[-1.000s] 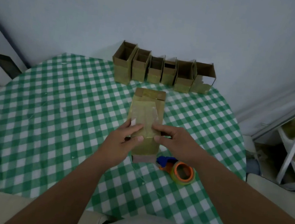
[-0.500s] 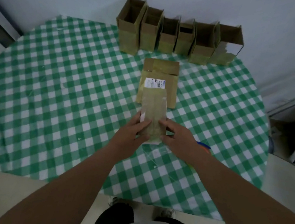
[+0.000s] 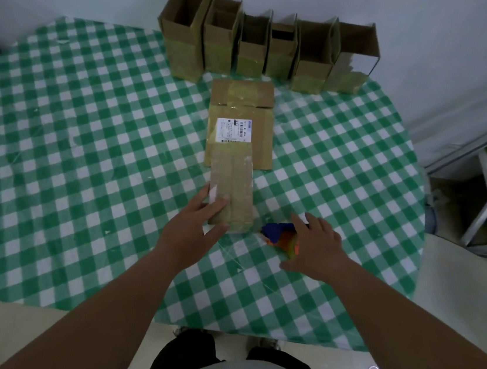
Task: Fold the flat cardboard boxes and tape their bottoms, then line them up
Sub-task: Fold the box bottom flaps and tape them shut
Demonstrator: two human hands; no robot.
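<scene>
Under the left hand (image 3: 192, 230), the flat box (image 3: 231, 187) lies pointing lengthwise at the wall

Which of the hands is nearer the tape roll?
Right. The right hand rests over the tape roll, covering part of it; the left hand grips the flat box beside it.

Left hand (image 3: 191, 233) gripping near end of a flat taped brown cardboard box (image 3: 231, 189), laid partly over a second flat brown cardboard box with white label (image 3: 243, 113). Right hand (image 3: 315, 248) spread over orange-and-blue tape dispenser (image 3: 279, 234) just beside it. Six upright open-topped cardboard boxes (image 3: 265, 49) in a row at far edge of green-and-white checked desk (image 3: 89, 134)
</scene>
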